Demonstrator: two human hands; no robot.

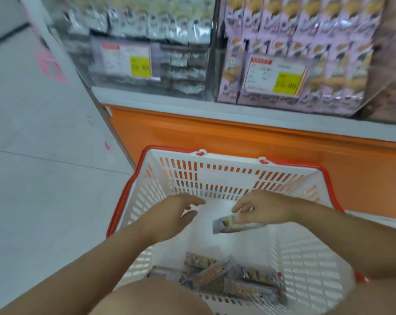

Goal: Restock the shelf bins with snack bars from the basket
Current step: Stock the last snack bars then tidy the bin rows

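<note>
From the head camera, a white slatted plastic basket with a red rim (217, 164) stands on the floor against an orange shelf base (260, 137). Above the basket's middle, the right hand (264, 206) pinches one blurred foil-wrapped snack bar (234, 225). The left hand (169, 215) hovers beside it, fingers spread, empty. A heap of wrapped snack bars (226, 278) lies in the basket's near end. Clear shelf bins (290, 53) rise behind the basket.

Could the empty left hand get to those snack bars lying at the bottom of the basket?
Probably yes: the left hand hovers open inside the basket, nothing covering the loose snack bars below.
</note>
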